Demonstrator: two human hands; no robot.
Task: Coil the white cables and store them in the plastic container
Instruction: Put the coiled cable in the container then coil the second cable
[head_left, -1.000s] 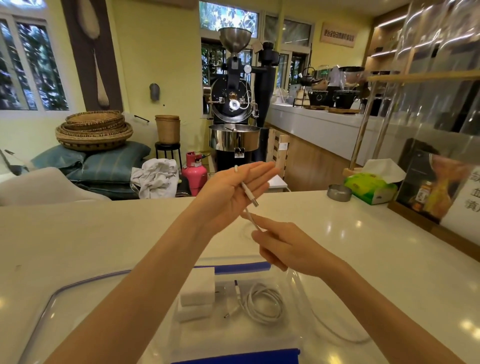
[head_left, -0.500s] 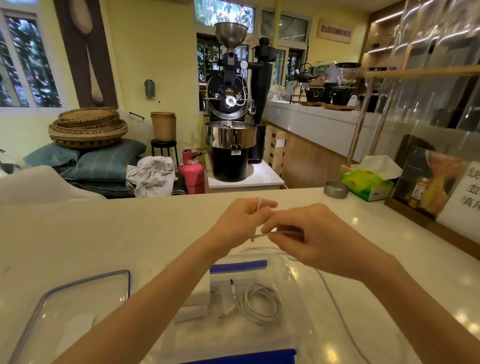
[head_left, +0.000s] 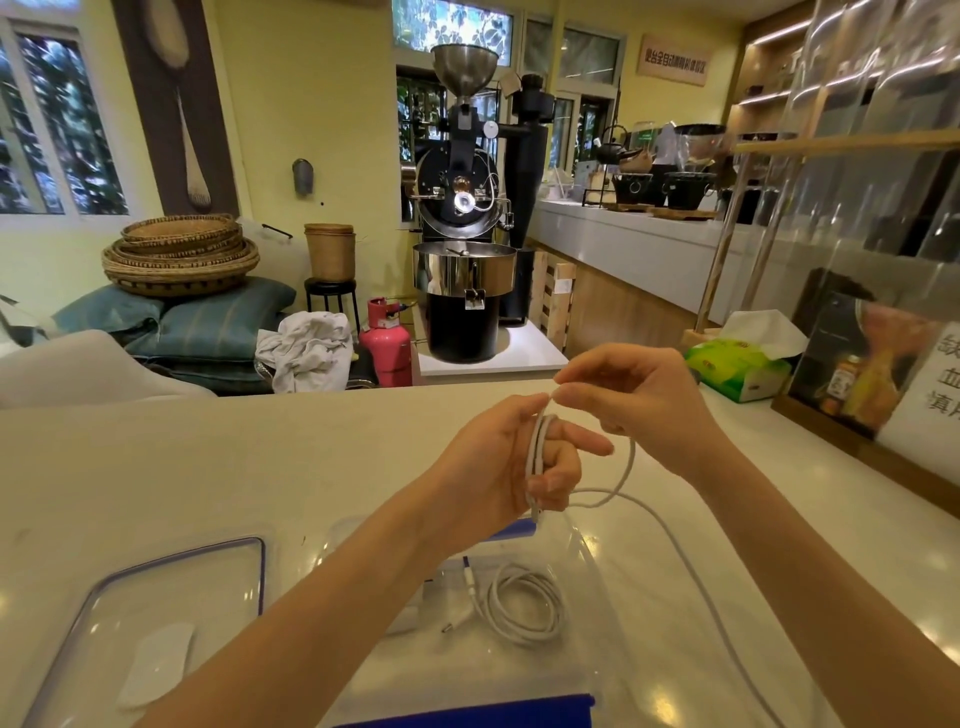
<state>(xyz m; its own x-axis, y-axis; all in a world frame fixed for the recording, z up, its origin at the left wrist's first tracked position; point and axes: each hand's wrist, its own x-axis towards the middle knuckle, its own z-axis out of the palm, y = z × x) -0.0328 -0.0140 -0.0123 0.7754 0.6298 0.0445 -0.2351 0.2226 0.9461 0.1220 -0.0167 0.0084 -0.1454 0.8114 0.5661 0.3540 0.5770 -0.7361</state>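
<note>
Left hand (head_left: 498, 457): raised over counter (head_left: 208, 467), fingers wrapped by loops of white cable (head_left: 631, 467). Right hand (head_left: 639, 400): fingertips pinching same cable at top of loops. Slack trails down right across counter. Second cable (head_left: 524, 603): coiled, inside clear plastic container (head_left: 587, 551). Lid (head_left: 171, 613): flat, left of container.

We record that the left hand (head_left: 498, 462), open and raised a second ago with the thin white cable (head_left: 631, 462) across its palm, has since lowered and turned. The cable now runs in loops around its fingers (head_left: 576, 444). The right hand (head_left: 631, 400), formerly below the left and pinching the cable, has moved above and right, its fingertips (head_left: 563, 392) meeting the left's.
</note>
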